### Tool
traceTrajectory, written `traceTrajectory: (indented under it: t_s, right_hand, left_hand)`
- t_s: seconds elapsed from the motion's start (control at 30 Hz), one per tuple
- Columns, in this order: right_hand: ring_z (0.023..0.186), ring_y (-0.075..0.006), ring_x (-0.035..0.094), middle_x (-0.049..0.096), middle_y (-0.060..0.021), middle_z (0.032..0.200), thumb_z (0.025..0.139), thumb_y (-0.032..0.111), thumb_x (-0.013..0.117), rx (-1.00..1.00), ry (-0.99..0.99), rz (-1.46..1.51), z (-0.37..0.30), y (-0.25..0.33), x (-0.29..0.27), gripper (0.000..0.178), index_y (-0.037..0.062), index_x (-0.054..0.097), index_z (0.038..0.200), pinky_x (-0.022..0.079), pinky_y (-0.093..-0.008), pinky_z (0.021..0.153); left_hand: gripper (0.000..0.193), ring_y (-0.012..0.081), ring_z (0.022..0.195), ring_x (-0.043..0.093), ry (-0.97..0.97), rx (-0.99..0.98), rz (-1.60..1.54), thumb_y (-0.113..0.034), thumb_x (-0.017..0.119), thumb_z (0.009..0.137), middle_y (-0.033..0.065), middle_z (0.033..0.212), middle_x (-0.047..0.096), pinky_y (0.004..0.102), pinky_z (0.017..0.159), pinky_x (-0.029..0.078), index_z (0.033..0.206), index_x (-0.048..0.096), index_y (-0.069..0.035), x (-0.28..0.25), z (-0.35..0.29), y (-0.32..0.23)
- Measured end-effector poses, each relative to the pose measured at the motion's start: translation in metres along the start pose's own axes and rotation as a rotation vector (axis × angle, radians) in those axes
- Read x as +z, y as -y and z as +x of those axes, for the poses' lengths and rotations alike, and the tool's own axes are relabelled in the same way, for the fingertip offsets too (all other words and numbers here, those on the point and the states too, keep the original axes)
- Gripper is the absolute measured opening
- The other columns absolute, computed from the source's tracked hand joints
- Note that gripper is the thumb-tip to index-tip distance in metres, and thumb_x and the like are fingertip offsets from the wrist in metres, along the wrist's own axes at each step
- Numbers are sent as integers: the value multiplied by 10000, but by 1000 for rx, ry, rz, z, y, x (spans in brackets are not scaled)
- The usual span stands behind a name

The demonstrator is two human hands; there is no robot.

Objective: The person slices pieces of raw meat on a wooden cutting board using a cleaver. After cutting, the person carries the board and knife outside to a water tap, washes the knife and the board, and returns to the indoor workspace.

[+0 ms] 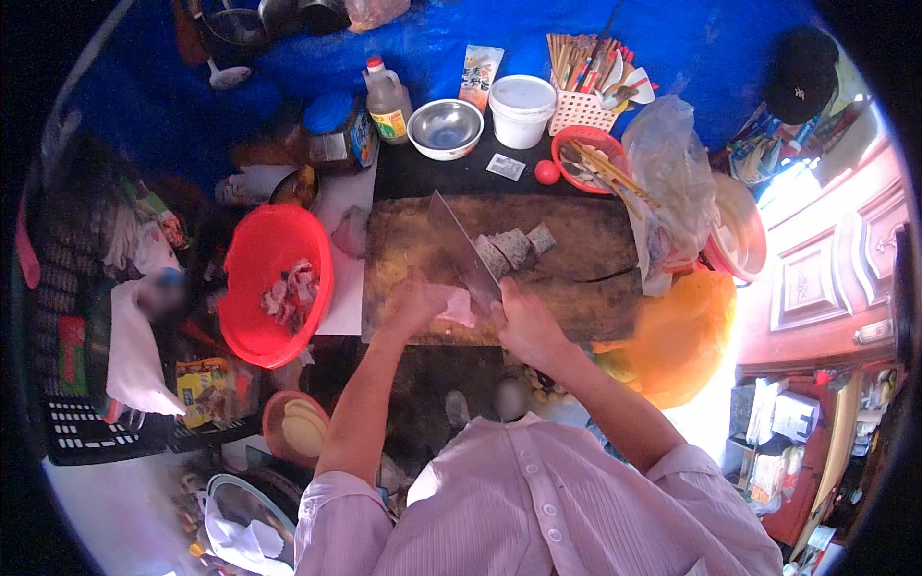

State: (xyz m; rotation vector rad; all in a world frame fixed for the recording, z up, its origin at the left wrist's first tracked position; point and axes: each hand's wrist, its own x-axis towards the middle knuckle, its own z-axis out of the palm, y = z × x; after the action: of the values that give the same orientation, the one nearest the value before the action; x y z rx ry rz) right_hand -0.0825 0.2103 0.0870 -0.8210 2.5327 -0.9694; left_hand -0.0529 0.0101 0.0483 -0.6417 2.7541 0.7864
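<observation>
My right hand (530, 324) is closed round the handle of a cleaver (459, 242), its broad blade slanting up and leftward over the wooden cutting board (586, 226). To the left of the blade, my left hand (411, 305), slightly blurred, has its fingers closed at the edge of a pale pink piece of meat (457, 305). The fingertips are partly hidden. Just right of the cleaver lie thick, grey-speckled chunks that look like taro (509, 248). Left of the board, a red plastic basin (240, 288) holds several cut pieces of meat (292, 292).
Behind the board stand a metal bowl (446, 129), a bottle (388, 101), a white tub (522, 110) and a chopstick basket (582, 110). A red basket (588, 154), a clear plastic bag (677, 173) and an orange bag (687, 336) crowd the right side.
</observation>
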Motion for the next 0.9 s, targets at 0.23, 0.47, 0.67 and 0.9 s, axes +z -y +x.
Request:
traceTrajectory:
  t_s: [0.23,0.47,0.67,0.9]
  right_hand:
    - [695,-456,547,558,-280,706,849,139,476,-15,-54,31,3,12,0,239,-48,402,978,415,-533,637]
    - [637,-400,582,584,-228,672,820,118,474,-17,10,-73,-1,22,5,247,-51,421,993,458,-510,606]
    - [650,-428,571,576,-249,678,842,132,476,-145,44,-83,2,26,17,239,-37,410,998,450,-515,596]
    - [668,-421,580,585,-248,701,854,130,455,-85,120,-152,6,19,22,220,-37,409,989,456,-506,598]
  left_hand:
    - [387,357,896,516,-602,267,51,-163,653,699,195,913,548,445,824,407,1006,481,-4,9,5,15]
    - [422,367,907,473,-621,253,31,-67,678,666,185,965,493,433,797,423,1022,460,-9,40,-35,16]
    - [431,353,897,480,-614,289,-1,-67,688,657,161,973,495,422,772,439,1025,468,-23,45,-36,24]
    - [412,355,873,489,-644,374,-99,-76,676,678,167,924,508,443,769,416,1035,483,-7,50,-34,26]
